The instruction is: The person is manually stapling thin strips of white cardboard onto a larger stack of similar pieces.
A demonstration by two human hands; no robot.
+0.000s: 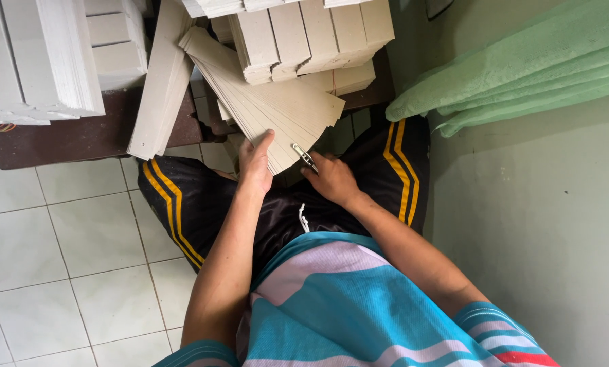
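Note:
A fanned stack of long grey cardboard strips [277, 102] rests across my lap, slanting up toward the far bench. My left hand [255, 163] grips the near end of the stack, thumb lying on top. My right hand [331, 178] sits just right of that end and holds a small metal tool [305, 155], with its tip against the strips' edge. I am seated, wearing black shorts with yellow stripes.
Bundles of cut grey board [311, 34] and white stacks [39, 61] sit on a dark bench [80, 139] ahead. One loose board [160, 88] leans there. Green fabric [522, 64] lies at the right by a grey wall. White floor tiles [60, 251] lie left.

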